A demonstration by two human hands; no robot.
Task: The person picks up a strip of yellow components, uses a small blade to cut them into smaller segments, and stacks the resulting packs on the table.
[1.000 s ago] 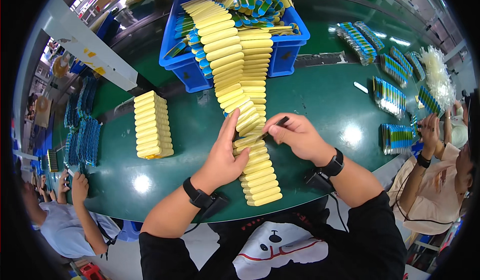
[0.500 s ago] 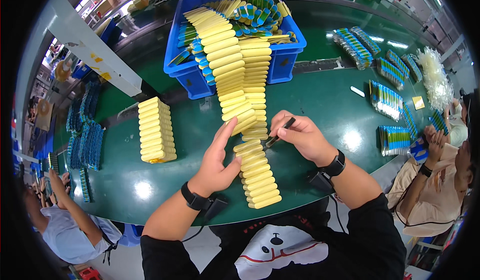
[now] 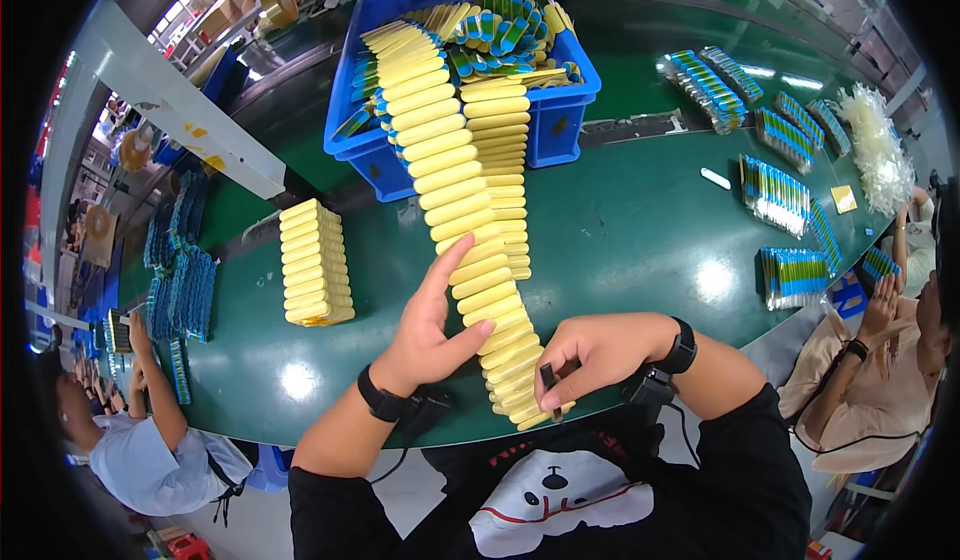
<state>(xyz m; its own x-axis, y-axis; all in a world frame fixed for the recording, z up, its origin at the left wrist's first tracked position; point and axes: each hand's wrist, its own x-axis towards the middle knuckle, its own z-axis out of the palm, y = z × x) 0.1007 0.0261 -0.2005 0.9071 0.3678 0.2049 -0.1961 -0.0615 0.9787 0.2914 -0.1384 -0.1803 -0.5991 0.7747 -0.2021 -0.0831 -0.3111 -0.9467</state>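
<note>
A long row of overlapping yellow round-ended strips [image 3: 443, 158], resembling small nail files, runs from the blue crate [image 3: 560, 125] down to the table's near edge. My left hand [image 3: 422, 325] lies along the row's left side, fingers stretched out and thumb apart, touching the strips. At the row's near end, my right hand [image 3: 605, 352] is closed around a slim dark tool [image 3: 547, 375]; its tip points down by the last strips, and its exact kind is unclear. A second, shorter row of yellow strips [image 3: 511, 215] lies beside the first, on its right.
Left of the rows stands a yellow stack [image 3: 312, 265] of the strips. Blue bundles [image 3: 180, 295] lie farther left, near a metal post [image 3: 185, 110]. Clear-wrapped blue-green packs [image 3: 775, 195] and a heap of clear bags [image 3: 872, 150] are at right, where a co-worker's hands [image 3: 880, 305] rest.
My right hand has moved toward me with the dark tool, from the row's middle to its near end. The long row now runs continuous and straighter; my left hand has barely moved.
</note>
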